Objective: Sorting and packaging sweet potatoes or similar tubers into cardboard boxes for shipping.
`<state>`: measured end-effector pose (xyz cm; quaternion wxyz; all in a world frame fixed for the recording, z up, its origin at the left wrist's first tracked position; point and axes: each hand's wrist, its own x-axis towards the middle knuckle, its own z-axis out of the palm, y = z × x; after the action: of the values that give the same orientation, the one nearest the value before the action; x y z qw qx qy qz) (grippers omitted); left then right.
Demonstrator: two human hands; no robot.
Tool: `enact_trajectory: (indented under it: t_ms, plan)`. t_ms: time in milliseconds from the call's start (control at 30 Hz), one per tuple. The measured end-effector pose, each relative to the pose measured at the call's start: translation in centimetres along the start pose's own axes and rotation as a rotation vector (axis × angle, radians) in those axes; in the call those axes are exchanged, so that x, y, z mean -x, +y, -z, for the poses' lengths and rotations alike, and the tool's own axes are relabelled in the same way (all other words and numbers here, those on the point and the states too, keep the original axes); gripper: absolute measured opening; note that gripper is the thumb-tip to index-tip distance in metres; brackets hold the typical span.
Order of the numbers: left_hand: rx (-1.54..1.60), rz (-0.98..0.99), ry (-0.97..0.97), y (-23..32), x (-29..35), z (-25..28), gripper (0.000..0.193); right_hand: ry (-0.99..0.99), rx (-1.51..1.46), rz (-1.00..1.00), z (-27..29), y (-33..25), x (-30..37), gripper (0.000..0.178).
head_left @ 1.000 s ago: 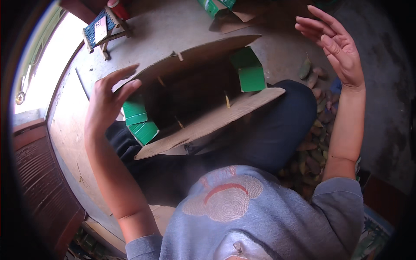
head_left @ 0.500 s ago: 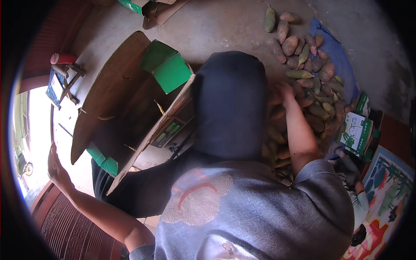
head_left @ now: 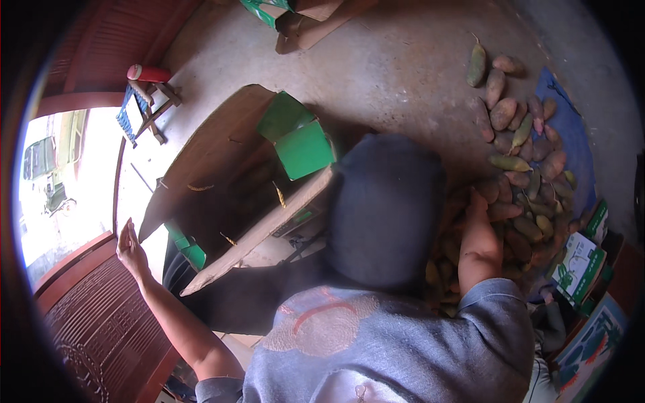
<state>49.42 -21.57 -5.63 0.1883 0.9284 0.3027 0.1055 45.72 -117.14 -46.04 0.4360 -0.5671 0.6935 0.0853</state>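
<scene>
My left hand (head_left: 132, 254) is by the outer left corner of a large cardboard box (head_left: 201, 154), its fingers stretched out and nothing seen in them. Whether it touches the box edge I cannot tell. The box stands open, with green flaps (head_left: 304, 149) and short twisted cords in its walls; its inside is dark. On the right, my right hand (head_left: 477, 201) reaches into a heap of oblong brown and green gourd-like produce (head_left: 529, 228). Its fingers are largely hidden there, so any hold does not show. My dark-clothed knee (head_left: 386, 208) rises between box and heap.
Below the box's near wall sits a device with a green display (head_left: 304, 216). A blue sheet (head_left: 571, 127) lies under the heap's far side. Green-and-white cartons (head_left: 578, 265) stand at right. A folding stool (head_left: 144, 107) is near the bright doorway, and another carton (head_left: 302, 27) lies beyond.
The view has shifted, so the scene sits farther right and lower. My left hand has come closer to the box's corner. My right hand stays at the heap.
</scene>
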Motion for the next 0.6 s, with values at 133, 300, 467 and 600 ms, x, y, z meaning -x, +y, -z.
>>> enact_trajectory:
  t_ms: [133,300,467,600]
  plan:
    - [0.003,0.044,0.059,-1.0,0.5,-0.5,0.033,0.196,0.065,0.017,-0.6,-1.9,1.5,0.089]
    - [-0.028,0.028,0.088,0.0,-0.5,-0.7,0.033,-0.001,-0.073,0.098,-0.9,-1.1,2.6,0.077]
    - [0.013,0.014,0.125,2.7,-1.5,0.3,0.032,-0.598,-0.403,0.228,-4.2,-4.2,9.8,0.059]
    - [0.206,-0.19,0.044,3.8,-2.4,1.1,0.029,-0.689,-0.07,0.745,-6.9,-13.1,19.3,0.057]
